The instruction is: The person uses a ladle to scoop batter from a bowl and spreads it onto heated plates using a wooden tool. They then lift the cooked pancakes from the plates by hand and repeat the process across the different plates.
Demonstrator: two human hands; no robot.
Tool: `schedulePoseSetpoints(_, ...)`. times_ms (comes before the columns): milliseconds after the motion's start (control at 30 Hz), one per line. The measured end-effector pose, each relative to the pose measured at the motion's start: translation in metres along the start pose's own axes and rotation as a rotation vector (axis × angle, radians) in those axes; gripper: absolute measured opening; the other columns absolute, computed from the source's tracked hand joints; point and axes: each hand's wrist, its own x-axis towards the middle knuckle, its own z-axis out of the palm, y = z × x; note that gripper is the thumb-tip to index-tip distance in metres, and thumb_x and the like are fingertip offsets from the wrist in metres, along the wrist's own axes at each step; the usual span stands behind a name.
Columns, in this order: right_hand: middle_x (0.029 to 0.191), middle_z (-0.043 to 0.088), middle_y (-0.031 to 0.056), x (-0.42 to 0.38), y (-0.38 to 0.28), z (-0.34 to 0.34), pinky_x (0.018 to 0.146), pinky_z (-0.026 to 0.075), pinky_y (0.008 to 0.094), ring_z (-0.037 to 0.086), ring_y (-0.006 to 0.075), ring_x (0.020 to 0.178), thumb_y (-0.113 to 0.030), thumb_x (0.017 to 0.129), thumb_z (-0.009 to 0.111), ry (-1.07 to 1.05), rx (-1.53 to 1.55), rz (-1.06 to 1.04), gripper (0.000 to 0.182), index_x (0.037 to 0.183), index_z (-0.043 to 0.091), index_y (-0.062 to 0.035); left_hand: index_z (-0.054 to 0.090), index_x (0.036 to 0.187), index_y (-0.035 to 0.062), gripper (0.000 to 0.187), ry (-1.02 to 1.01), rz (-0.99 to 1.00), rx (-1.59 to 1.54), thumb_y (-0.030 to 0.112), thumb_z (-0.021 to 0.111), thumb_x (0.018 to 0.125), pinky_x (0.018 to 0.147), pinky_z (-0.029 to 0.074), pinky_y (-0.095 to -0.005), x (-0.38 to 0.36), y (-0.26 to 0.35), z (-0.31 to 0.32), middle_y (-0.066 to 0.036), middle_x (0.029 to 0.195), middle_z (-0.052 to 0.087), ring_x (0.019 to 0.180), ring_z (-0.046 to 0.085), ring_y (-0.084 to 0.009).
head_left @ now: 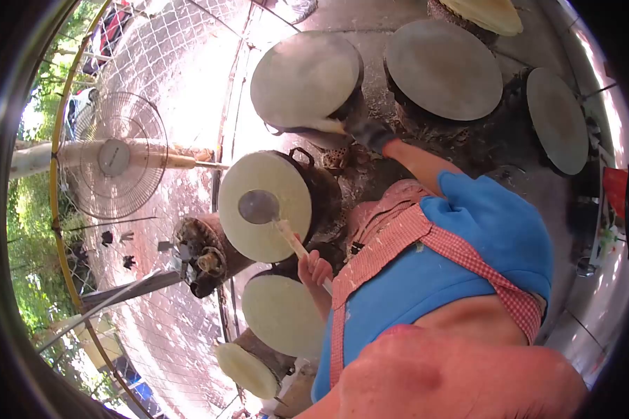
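My left hand [314, 269] is closed around the pale handle of a ladle [290, 237]. The ladle's round grey bowl lies over the middle of a griddle [237, 241] coated with pale yellow batter. At the upper griddle [304, 73], my right hand [367, 133] wears a dark glove. Its fingers are closed at the near rim, where a thin pale tapered strip [332, 126] runs into them. I cannot tell whether this strip is a pancake edge or a scraper. Below the ladle, another griddle [279, 314] carries a pale yellow layer.
Two more round griddles [444, 70] [557, 122] stand at the upper right. Pale rounds lie at the top [493, 14] and lower left [244, 370]. A large fan [115, 157], wire fence [189, 42] and rusty cylinder holding dark pieces [210, 255] are at left.
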Motion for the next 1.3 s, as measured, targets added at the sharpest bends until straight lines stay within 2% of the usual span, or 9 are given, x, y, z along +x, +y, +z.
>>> schedulePoseSetpoints(300,0.082,0.060,0.0135,0.040,0.072,0.034,0.062,0.046,0.0396,0.058,0.0305,0.070,-0.027,0.081,0.046,0.094,-0.020,0.109,0.025,0.100,0.058,-0.0163,0.042,0.075,0.0079,0.021,0.338,-0.228,-0.163,0.022,0.038,0.090,0.029,0.026,-0.0196,0.055,0.014,-0.008,0.002,0.050,0.027,0.034,0.027,-0.0069)
schedulePoseSetpoints(567,0.095,0.061,0.0131,0.153,0.105,0.001,0.083,0.040,0.0346,0.056,0.0278,0.091,-0.048,0.081,0.044,0.124,0.368,0.468,0.046,0.105,0.057,-0.0102,0.041,0.073,0.0073,0.019,0.409,-0.193,-0.108,0.014,0.035,0.089,0.028,0.027,-0.0205,0.066,0.010,0.005,0.001,0.055,0.031,0.035,0.027,-0.0078)
schedulePoseSetpoints(600,0.092,0.061,0.0129,0.221,0.148,0.078,0.081,0.041,0.0344,0.057,0.0265,0.089,-0.050,0.081,0.042,0.482,0.551,0.471,0.049,0.104,0.057,-0.0099,0.044,0.082,0.0078,0.014,0.442,-0.129,-0.046,0.013,0.033,0.089,0.028,0.026,-0.0204,0.070,-0.001,0.014,0.001,0.054,0.030,0.034,0.026,-0.0074)
schedulePoseSetpoints(833,0.090,0.063,0.0126,0.145,0.074,0.044,0.082,0.040,0.0310,0.057,0.0206,0.087,-0.042,0.079,0.050,0.322,0.695,0.570,0.039,0.100,0.060,-0.0111,0.030,0.128,0.0312,0.048,0.504,-0.157,0.140,0.008,0.035,0.086,0.029,0.024,-0.0169,0.026,0.031,-0.021,0.003,0.055,0.027,0.034,0.023,-0.0043)
schedulePoseSetpoints(900,0.101,0.058,0.0127,0.112,0.051,0.019,0.084,0.040,0.0312,0.054,0.0215,0.093,-0.041,0.079,0.052,0.185,0.557,0.359,0.042,0.109,0.052,-0.0115,0.031,0.128,0.0263,0.046,0.791,-0.071,0.253,0.009,0.037,0.086,0.029,0.023,-0.0175,0.044,0.030,-0.021,0.004,0.054,0.027,0.035,0.022,-0.0043)
schedulePoseSetpoints(967,0.119,0.048,0.0148,0.082,0.039,-0.021,0.089,0.037,0.0320,0.049,0.0248,0.105,-0.040,0.079,0.051,0.124,0.540,0.384,0.057,0.126,0.036,-0.0110,0.042,0.073,0.0068,0.014,0.590,-0.132,0.119,0.012,0.041,0.087,0.030,0.021,-0.0170,0.044,0.024,0.000,0.004,0.053,0.026,0.038,0.023,-0.0029)
schedulePoseSetpoints(1033,0.098,0.062,0.0095,0.100,0.108,-0.027,0.079,0.043,0.0347,0.056,0.0189,0.093,-0.033,0.079,0.055,0.223,0.819,0.478,0.033,0.104,0.059,-0.0118,0.029,0.061,0.0115,0.028,0.547,-0.158,0.160,0.013,0.040,0.087,0.031,0.020,-0.0165,0.027,0.037,-0.007,0.004,0.051,0.026,0.039,0.024,-0.0030)
schedulePoseSetpoints(1167,0.101,0.060,0.0099,0.064,0.067,-0.012,0.076,0.044,0.0335,0.057,0.0166,0.089,-0.025,0.080,0.052,0.078,-0.307,-0.046,0.031,0.106,0.058,-0.0097,0.030,0.062,0.0112,0.028,0.621,-0.078,0.083,0.015,0.040,0.088,0.032,0.022,-0.0177,0.027,0.046,-0.019,0.003,0.051,0.027,0.038,0.025,-0.0043)
schedulePoseSetpoints(1300,0.099,0.061,0.0083,0.063,0.118,0.030,0.075,0.045,0.0346,0.057,0.0188,0.088,-0.025,0.082,0.049,0.152,0.471,0.162,0.030,0.108,0.056,-0.0116,0.049,0.095,0.0039,0.018,0.483,0.008,-0.170,0.014,0.036,0.089,0.033,0.028,-0.0201,0.042,0.036,0.003,0.001,0.055,0.030,0.038,0.028,-0.0064)
